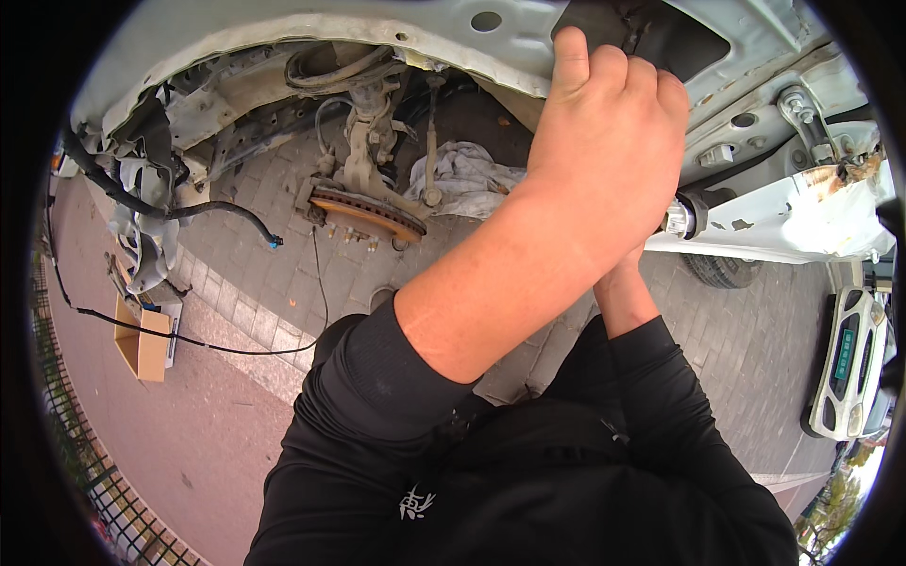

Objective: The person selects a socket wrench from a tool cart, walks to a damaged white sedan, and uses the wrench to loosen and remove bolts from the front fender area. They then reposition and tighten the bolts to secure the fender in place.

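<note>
Far to the left of my hands, a brown cardboard box [142, 344] sits on the paved ground [264, 283]; a thin black cable [189, 340] runs past it, and a thicker black hose [179, 212] hangs from the stripped front corner of the white car body [283, 33]. These appear set aside so the wheel arch stays open for access.

Closer in, left of my left hand, the rust-edged round metal brake disc [368, 212] sits exposed on its hub, with the beige suspension strut [373, 123] rising above it. A crumpled grey-white rag [462, 170] lies behind the strut, just beside my left forearm.

My left hand [609, 141] is raised, fingers curled tight over the lower edge of a dark opening [661, 38] in the white panel. I judge this grip steadies the panel or braces my reach.

My right hand [628, 269] is almost wholly hidden beneath the left wrist; I cannot tell whether it is open or closed. It sits against a short black cylindrical part with a bright metal end [687, 215], which protrudes from the white beam [793, 212].

Right of both hands, a white parked car [849, 363] stands well apart.
</note>
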### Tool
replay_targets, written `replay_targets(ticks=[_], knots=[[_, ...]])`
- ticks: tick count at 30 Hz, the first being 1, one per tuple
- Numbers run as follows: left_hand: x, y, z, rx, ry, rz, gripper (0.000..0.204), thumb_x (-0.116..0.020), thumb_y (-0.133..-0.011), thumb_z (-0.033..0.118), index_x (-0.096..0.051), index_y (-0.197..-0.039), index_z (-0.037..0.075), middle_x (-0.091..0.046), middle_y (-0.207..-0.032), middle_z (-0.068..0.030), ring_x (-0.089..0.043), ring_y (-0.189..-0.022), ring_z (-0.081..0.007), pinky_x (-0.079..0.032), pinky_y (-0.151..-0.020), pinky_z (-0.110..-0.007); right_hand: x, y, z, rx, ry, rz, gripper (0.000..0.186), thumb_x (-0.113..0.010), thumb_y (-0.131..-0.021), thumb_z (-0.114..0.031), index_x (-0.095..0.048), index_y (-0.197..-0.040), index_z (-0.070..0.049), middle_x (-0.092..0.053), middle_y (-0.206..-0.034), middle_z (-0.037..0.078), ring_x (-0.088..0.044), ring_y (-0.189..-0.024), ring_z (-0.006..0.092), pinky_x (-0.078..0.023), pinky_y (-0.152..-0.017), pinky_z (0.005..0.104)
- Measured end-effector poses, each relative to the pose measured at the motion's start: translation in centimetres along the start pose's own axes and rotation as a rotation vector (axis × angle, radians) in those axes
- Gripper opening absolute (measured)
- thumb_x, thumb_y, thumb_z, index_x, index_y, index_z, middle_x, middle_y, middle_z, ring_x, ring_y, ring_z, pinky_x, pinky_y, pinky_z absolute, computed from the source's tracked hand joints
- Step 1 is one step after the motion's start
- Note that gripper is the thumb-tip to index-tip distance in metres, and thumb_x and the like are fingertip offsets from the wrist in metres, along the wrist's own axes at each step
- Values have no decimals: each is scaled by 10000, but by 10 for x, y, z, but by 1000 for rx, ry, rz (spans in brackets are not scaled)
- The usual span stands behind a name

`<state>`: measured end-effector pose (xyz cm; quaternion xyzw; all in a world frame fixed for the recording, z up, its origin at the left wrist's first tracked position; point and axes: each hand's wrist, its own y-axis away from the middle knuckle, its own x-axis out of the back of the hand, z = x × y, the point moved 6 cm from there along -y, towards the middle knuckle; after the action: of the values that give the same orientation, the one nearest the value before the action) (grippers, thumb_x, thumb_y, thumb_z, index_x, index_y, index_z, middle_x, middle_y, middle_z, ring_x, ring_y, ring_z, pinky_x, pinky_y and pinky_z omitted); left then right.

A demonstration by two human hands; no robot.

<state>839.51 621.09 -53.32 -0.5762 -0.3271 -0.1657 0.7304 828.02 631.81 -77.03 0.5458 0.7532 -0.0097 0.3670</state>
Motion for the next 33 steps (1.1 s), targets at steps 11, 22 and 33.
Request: replay_targets(ticks=[11,22,33], knots=[[8,-3,3,33,32,-53,625,-794,-804,267,-646,-1334,-30,-635,-1167,-149,-570,-1149,-331,-320,-1220,-596,-38,21,-19,-142,-322,-295,590,-412,-1202,-423,-478,-1637,-30,-523,-1663,189,-500,-1543,373,-424,-1289,530],[8,-1,4,31,60,-83,549,-637,-931,219,-621,-1413,-45,-616,-1202,-149,-543,-1194,-335,-284,-1259,-579,15,-28,6,103,190,-191,570,-317,-1220,-388,-448,-1666,-57,-523,-1668,125,-542,-1505,296,-470,-1232,435],[4,0,6,3,-9,-41,671,-768,-857,302,-600,-1406,-46,-603,-1260,-158,-523,-1214,-346,-289,-1224,-607,77,-41,42,-35,455,54,485,-611,-1137,-314,-586,-1537,-41,-698,-1449,95,-716,-1257,242,-585,-995,400]])
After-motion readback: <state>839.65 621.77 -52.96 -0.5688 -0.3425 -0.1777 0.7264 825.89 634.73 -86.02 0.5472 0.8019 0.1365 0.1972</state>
